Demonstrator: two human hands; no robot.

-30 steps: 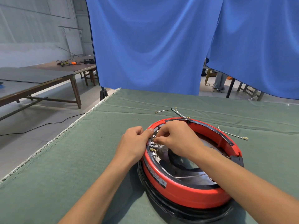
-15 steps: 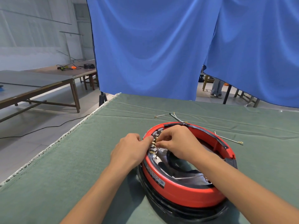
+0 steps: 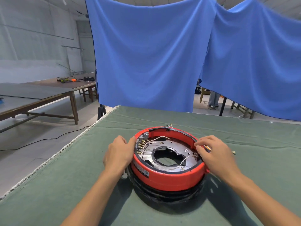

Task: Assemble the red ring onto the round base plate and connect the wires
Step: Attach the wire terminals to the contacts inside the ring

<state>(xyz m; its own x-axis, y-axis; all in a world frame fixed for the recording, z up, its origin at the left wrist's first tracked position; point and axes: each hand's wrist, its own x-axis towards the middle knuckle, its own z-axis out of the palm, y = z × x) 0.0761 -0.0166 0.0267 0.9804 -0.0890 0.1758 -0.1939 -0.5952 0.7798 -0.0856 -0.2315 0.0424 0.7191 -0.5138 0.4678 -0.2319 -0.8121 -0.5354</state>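
Note:
The red ring (image 3: 166,177) sits on the round metal base plate (image 3: 179,148), which has a black-edged hole in its middle. A row of brass terminals (image 3: 141,145) lines the ring's inner left wall, with thin white wires (image 3: 158,138) running from them across the plate. Another white wire (image 3: 184,159) lies at the plate's right. My left hand (image 3: 119,152) cups the ring's left outer wall, thumb on the rim. My right hand (image 3: 215,154) rests on the ring's right rim, fingers curled at the edge. A black band (image 3: 162,195) shows under the ring.
The work lies on a green cloth-covered table (image 3: 65,185) whose left edge is frayed white. Loose wire ends (image 3: 169,125) lie behind the ring and one (image 3: 233,152) lies to its right. Blue curtains (image 3: 146,54) hang behind. Wooden tables (image 3: 40,97) stand at left.
Both hands have left the terminals at the ring's left inner wall. My left hand now holds the left outer wall and my right hand has moved across to the right rim.

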